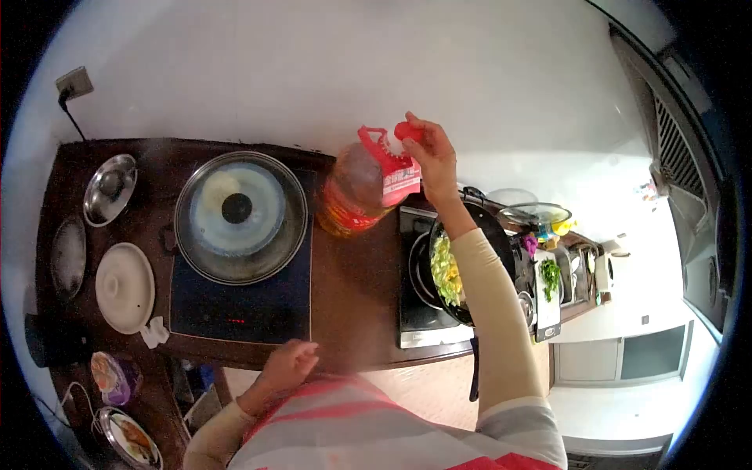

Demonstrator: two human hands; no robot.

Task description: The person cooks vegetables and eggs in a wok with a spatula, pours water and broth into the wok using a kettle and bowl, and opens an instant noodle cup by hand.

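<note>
My right hand (433,153) pinches a round red cap (408,131) at the top of a large oil bottle (352,192) with a red handle and label. The bottle stands at the back of the counter between two cooktops. My left hand (291,365) is near the counter's front edge, its fingers curled together; nothing shows in them. Beneath my right forearm, a black wok (489,235) holds chopped green and yellow food (446,270). A glass-lidded pan (241,218) sits on the left cooktop (235,305).
Left of the pan are a metal bowl (110,190), a dark oval plate (69,257) and a white lid (125,287). A plate of food (131,439) is at the lower left. Greens (549,278) lie on a board beyond the wok. The range hood (680,141) hangs at the upper right.
</note>
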